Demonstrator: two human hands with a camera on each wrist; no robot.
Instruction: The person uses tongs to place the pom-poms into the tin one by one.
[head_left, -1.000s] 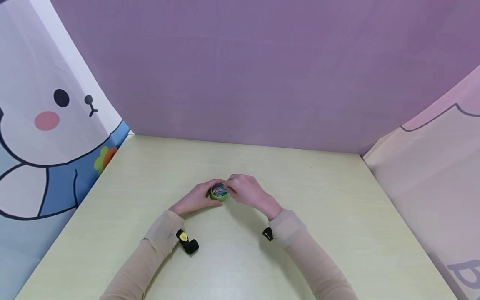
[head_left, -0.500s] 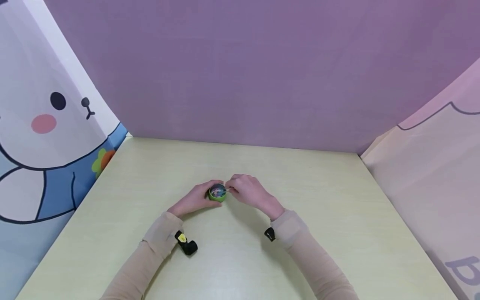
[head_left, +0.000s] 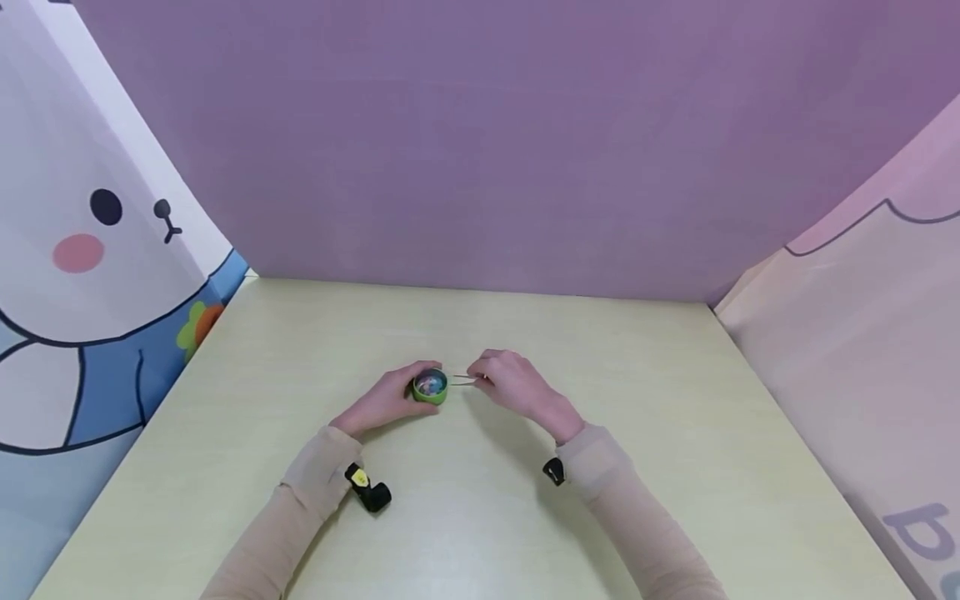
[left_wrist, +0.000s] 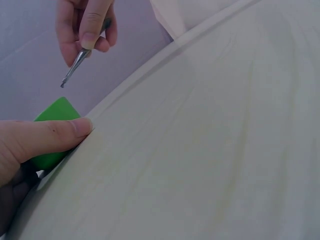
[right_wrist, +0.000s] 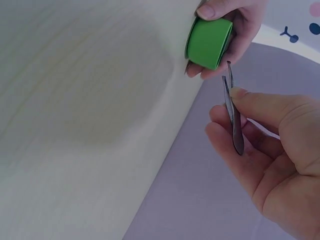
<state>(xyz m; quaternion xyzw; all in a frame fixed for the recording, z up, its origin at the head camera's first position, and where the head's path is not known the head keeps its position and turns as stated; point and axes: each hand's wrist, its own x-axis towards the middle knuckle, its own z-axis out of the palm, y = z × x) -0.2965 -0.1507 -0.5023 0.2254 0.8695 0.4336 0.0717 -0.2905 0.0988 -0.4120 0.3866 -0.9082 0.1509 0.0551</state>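
In the head view my left hand (head_left: 382, 402) holds a small round green container (head_left: 431, 399) on the table, thumb on the near side and fingers on the far side. Its dark-lined opening faces up and shows multicoloured contents, too small to make out singly. To the right, my right hand (head_left: 519, 387) pinches metal tweezers (right_wrist: 232, 110) between thumb and fingers. The two tweezer tips are spread, with nothing between them. They point toward the container, a short gap from its rim. In the left wrist view the container's green wall (left_wrist: 57, 111) sits behind my left thumb.
The pale wood-grain table (head_left: 480, 508) extends around both hands. A purple backdrop (head_left: 480, 150) stands along its far edge, with printed cloth panels at left and right. Black wrist devices (head_left: 369, 490) hang below the sleeves.
My right hand has drawn back to the right, bringing the tweezer tips out from over the container to beside it. The left hand keeps hold of the container, nearly still.
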